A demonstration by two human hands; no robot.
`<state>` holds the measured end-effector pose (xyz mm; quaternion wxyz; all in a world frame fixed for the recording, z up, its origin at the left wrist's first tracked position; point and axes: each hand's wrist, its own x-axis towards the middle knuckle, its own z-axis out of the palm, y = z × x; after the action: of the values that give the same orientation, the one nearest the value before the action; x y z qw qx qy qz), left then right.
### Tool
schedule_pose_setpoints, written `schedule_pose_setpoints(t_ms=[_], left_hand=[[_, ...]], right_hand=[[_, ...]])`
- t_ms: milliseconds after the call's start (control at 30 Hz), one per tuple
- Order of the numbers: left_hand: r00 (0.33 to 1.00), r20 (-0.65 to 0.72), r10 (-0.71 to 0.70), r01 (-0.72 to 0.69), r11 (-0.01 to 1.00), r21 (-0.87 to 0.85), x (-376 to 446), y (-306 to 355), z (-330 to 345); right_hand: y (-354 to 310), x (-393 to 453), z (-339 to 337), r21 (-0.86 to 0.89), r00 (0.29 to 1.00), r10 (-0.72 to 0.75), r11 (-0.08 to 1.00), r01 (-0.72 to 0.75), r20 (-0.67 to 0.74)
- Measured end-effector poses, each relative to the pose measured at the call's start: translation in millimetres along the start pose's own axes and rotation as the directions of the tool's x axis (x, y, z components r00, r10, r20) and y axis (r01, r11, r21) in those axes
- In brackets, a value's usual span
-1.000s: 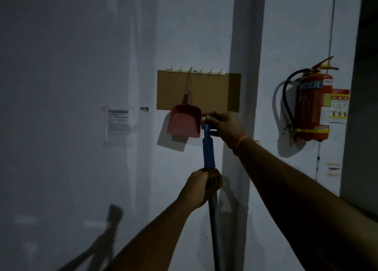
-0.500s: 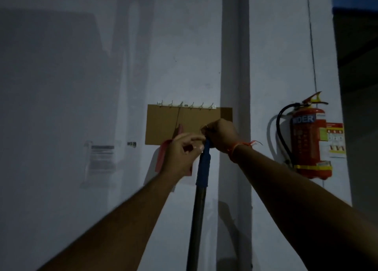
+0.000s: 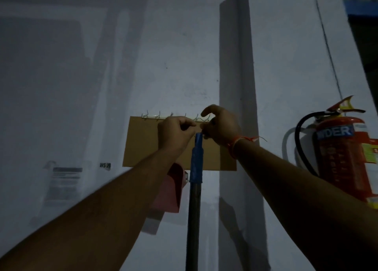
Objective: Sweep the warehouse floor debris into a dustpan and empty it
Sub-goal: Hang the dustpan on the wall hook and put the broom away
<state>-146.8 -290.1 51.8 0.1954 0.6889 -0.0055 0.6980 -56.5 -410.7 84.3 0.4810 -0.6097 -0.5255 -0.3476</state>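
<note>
A broom handle (image 3: 194, 209), dark with a blue grip at its top, stands upright against the wall under a brown board (image 3: 143, 145) carrying a row of metal hooks (image 3: 157, 115). My left hand (image 3: 176, 133) and my right hand (image 3: 222, 127) meet at the handle's top end, just below the hooks, pinching a thin loop or wire there. A red dustpan (image 3: 170, 191) hangs from the board, partly hidden behind my left forearm. The broom head is out of view.
A red fire extinguisher (image 3: 341, 160) hangs on the wall to the right. A wall column edge (image 3: 235, 86) runs vertically just right of the board. A paper notice (image 3: 65, 180) is stuck on the wall at left. The light is dim.
My left hand left the shaft and rose to the handle's top beside my right hand. Both hands and the handle moved up to the hook row; the camera tilted upward.
</note>
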Motion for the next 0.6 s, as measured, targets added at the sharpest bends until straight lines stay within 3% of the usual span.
schedule_pose_setpoints(t_ms=[233,367,600], left_hand=[[0.998,-0.028,0.059,-0.057,0.997,0.06,51,-51,67],[0.996,-0.026,0.081,-0.078,0.993,0.094,75,-84,110],[0.991,-0.033,0.13,-0.126,0.987,0.102,112,-157,174]], right_hand=[[80,51,27,-0.335,0.96,-0.277,0.908,0.251,-0.031],[117,85,44,-0.501,0.957,-0.286,0.835,0.229,-0.04],[181,135,93,-0.56,0.952,-0.289,0.807,0.186,-0.1]])
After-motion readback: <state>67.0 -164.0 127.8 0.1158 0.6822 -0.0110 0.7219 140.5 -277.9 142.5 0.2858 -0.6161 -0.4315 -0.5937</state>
